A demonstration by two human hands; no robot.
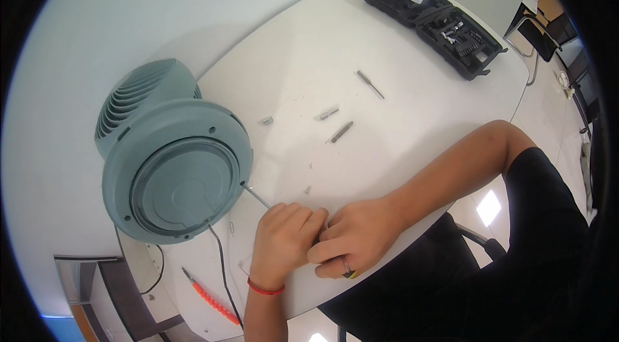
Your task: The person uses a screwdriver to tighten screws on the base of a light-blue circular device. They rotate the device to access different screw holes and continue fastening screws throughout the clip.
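Observation:
A grey-green fan (177,174) lies on its side at the left of the table, its round base toward me. The metal shaft of a screwdriver (256,195) reaches to a hole near the base's right edge. My left hand (284,239), with a red cord at the wrist, is closed around the screwdriver. Pressed against it, my right hand (358,235) is closed on the handle, which is mostly hidden; a yellow and black end shows below the fingers. A dark power cord (222,258) runs down from the base.
An open black tool case (451,29) with bits and a paper lies at the far right. Several metal bits (342,132) are scattered mid-table. A red flexible shaft (213,300) lies at the near left. A wall borders the table's far left; chairs (541,39) stand beyond its right edge.

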